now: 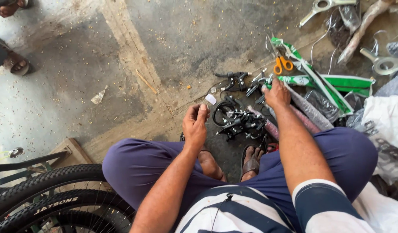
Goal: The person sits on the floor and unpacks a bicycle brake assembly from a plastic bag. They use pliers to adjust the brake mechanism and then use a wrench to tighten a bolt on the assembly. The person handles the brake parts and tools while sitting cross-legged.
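two hands over a heap of black bicycle brake parts [240, 121] on the concrete floor [78, 86].

head view: left hand [194, 125] hovers half-curled, holding nothing, just beside the heap; right hand [276, 94] reaches past it, its grip hidden, cannot tell. one pair of orange-handled scissors [283, 64] lies on two long green-and-white packages [324, 84]. two bicycle tyres [47, 194] at lower left; one small white tag [211, 99].
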